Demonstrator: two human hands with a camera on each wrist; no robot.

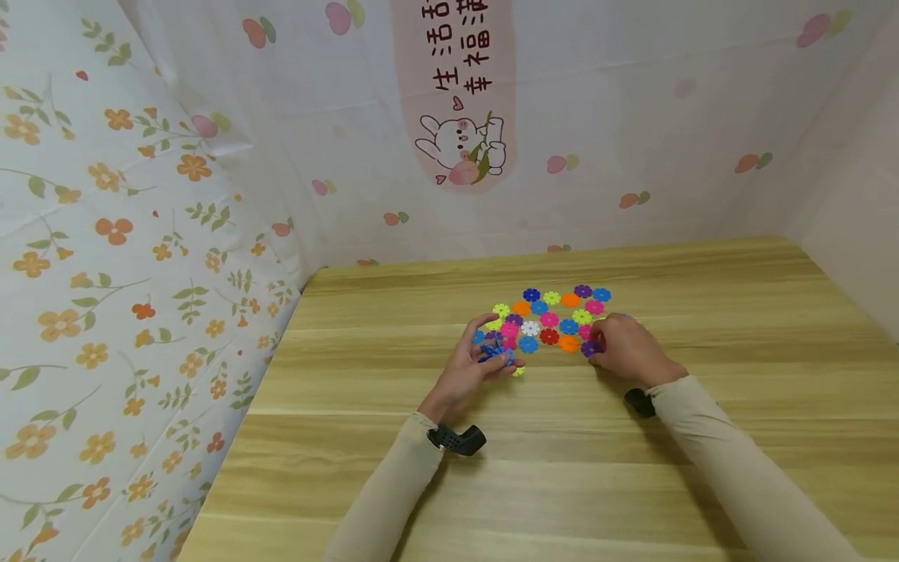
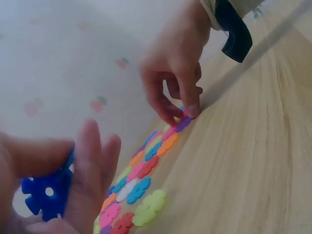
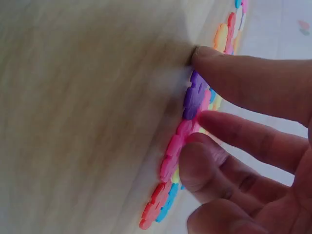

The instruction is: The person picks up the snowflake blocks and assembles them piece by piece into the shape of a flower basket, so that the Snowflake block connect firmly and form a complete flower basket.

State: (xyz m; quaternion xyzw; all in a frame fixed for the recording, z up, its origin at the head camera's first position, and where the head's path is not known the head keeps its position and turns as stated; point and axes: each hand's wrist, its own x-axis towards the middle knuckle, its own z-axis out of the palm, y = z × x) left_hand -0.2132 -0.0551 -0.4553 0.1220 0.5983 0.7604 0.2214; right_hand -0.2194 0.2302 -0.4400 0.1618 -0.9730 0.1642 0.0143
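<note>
Several flower-shaped discs lie flat and close together on the wooden table, among them a white disc (image 1: pixel 530 329) and an orange disc (image 1: pixel 569 343). The left hand (image 1: pixel 472 365) holds blue discs (image 2: pixel 48 191) between thumb and curled fingers, above the left end of the group. At the right end, the fingertips of the right hand (image 1: pixel 630 350) touch down at a purple disc (image 3: pixel 195 95), which lies flat beside a pink disc (image 3: pixel 170 155). In the right wrist view the thumb is at one edge of the purple disc and the index finger near the other.
The wooden table (image 1: pixel 548 484) extends around the discs. A yellow-green disc (image 2: pixel 150 207) lies at the near left edge of the group. Behind stands a printed cloth (image 1: pixel 604 101), with a floral cloth (image 1: pixel 91 312) at the left. Both wrists wear black devices.
</note>
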